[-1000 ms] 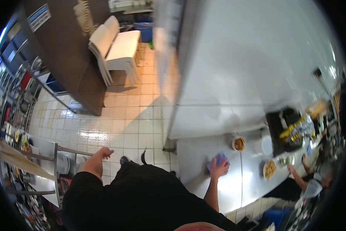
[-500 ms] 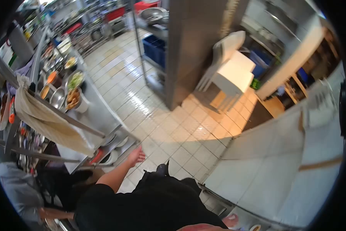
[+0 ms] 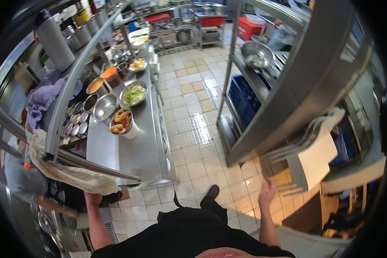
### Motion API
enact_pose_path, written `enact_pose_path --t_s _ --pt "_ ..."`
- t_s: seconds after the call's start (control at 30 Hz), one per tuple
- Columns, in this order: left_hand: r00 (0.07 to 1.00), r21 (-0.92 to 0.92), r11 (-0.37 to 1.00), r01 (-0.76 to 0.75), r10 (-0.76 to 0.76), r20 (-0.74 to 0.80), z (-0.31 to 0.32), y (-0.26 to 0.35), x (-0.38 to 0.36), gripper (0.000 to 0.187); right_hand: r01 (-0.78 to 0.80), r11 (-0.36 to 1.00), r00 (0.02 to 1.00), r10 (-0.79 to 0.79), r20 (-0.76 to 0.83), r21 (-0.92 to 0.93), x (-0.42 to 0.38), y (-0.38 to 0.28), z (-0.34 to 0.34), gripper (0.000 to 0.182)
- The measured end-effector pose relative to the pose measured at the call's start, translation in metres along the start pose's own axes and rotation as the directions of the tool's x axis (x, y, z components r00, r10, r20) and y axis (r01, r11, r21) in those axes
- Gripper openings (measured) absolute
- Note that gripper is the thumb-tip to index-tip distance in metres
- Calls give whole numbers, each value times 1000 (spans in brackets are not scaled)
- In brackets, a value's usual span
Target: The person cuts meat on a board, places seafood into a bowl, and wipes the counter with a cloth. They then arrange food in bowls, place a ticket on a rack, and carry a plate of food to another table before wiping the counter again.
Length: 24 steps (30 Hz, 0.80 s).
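My left hand is just below a cream towel that hangs over a metal rail. The towel's lower edge overlaps its fingers and hides them. Out to the right, my right hand hangs over the tiled floor with fingers loosely apart and nothing in them. The white stacked chairs are nearest to it. Beyond the rail, a steel counter bears a white tub of fried pieces, a bowl of shredded greens and an empty steel bowl.
A tiled floor aisle runs ahead between the counter and a steel shelf rack. The rack holds a metal bowl and blue crates. A thick pillar stands at right. Another person in grey is at far left.
My view has turned and moved nearer the counter. My left hand, open beside the counter's corner before, is at the towel. My right hand has come up into view over the floor.
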<state>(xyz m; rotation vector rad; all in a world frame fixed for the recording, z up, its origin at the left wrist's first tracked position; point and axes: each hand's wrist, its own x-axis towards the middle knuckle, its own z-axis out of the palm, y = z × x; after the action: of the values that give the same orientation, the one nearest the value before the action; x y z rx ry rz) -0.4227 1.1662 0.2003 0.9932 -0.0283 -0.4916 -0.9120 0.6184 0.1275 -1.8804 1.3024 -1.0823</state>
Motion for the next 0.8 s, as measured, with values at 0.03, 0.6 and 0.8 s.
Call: enact_pose_path --t_s 0.03,0.6,0.8 --pt "1000 65 998 13 -11 -27 -7 -9 0 49 85 995 992 -90 88 57 41 -40 35 27" --pt "880 -119 943 -310 238 -411 235 -177 6 44 111 311 -442 -835 327 944 14 -356 312 57" --pt "687 293 887 -357 462 -560 182 -144 27 28 0 178 -572 -807 146 984 58 -358 374 37"
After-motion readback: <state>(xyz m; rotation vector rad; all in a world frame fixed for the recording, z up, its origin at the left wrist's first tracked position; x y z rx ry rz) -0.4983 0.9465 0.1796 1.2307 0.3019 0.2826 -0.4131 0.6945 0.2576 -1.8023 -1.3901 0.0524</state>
